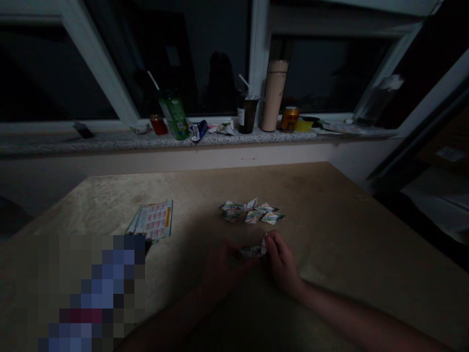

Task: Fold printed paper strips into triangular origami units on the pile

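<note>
Both hands pinch one folded paper piece (253,251) at the near middle of the desk (348,220): the left hand (223,266) closes on its left end, the right hand (282,261) on its right. Just beyond lies a cluster (252,212) of about six similar angular printed pieces. Far left sit two or so printed sheets (156,222) with orange grids, the writing unreadable. The stone sill (110,141) carries one green carton (174,116), one tall beige flask (274,95) and one gold can (289,119).

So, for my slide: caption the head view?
Left hand and right hand hold a paper piece on a table, folded pieces beyond.
</note>
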`<move>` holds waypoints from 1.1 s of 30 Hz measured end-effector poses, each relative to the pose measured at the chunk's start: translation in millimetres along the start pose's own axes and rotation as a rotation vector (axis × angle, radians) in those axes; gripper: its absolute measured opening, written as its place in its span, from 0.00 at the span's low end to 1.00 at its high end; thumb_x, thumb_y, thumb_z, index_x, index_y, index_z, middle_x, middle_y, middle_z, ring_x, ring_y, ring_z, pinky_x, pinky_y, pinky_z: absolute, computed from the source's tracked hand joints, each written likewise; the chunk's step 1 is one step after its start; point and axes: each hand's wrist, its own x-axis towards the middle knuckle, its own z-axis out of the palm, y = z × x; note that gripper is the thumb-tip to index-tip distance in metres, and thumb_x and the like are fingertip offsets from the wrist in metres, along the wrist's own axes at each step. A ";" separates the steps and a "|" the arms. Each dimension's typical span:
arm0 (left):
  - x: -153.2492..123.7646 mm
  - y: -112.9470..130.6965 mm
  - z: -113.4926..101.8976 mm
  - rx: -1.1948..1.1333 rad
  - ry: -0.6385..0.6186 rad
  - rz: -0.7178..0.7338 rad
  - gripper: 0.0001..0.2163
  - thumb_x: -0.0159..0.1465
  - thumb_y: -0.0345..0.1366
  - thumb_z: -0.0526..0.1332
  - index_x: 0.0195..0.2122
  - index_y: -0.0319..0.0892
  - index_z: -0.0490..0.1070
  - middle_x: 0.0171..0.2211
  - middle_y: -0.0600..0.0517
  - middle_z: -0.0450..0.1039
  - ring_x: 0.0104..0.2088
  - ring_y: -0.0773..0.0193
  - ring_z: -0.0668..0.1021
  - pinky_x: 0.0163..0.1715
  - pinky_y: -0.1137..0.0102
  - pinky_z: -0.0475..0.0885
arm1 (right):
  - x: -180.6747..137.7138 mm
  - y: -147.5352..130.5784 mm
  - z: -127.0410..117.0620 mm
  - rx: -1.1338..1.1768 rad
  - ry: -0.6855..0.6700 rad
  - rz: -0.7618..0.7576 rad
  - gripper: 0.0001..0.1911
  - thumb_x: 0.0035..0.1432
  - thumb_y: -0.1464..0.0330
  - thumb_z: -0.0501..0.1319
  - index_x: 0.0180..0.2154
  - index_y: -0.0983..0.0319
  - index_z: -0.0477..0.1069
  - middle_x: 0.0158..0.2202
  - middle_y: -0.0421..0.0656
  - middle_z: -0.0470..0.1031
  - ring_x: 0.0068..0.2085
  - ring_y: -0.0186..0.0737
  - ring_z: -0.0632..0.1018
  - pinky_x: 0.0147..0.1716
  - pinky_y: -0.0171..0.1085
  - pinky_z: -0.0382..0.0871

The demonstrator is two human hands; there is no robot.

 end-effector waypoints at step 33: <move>8.0 5.4 -1.5 -0.541 0.096 -0.222 0.22 0.48 0.36 0.68 0.42 0.42 0.61 0.24 0.56 0.76 0.28 0.60 0.79 0.26 0.73 0.71 | 5.6 -2.7 -2.9 0.053 -0.187 0.151 0.13 0.48 0.64 0.63 0.36 0.63 0.69 0.27 0.40 0.71 0.23 0.33 0.69 0.20 0.30 0.61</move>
